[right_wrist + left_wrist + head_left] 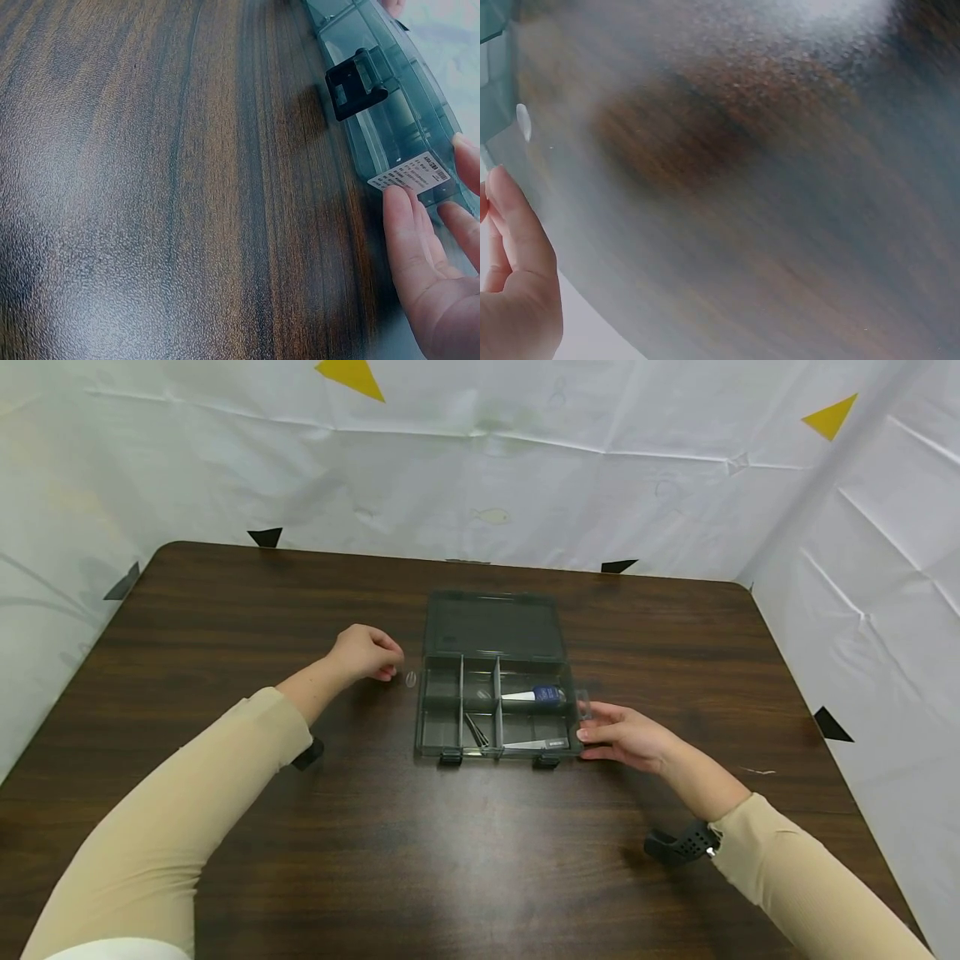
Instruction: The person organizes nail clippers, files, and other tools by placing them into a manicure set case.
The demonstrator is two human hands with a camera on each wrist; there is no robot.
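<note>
A clear grey compartment box (422,710) lies open on the brown table (225,610), its lid (493,625) folded back. Inside are a blue and white tube (536,696), dark tweezers (475,729) and a pale flat tool (534,744). My left hand (386,667) rests left of the box with loosely curled fingers that hold nothing I can see. A small clear oval piece (410,678) lies just beyond its fingertips; the left wrist view shows the oval piece (523,121) above my fingers (510,217). My right hand (588,739) touches the box's right side with straight fingers (409,232), near a white label (411,174).
Two black latches (450,758) stick out from the box's front edge; one latch (356,82) shows in the right wrist view. White sheeting (525,468) walls the table at the back and right. Bare tabletop (480,860) lies in front of the box.
</note>
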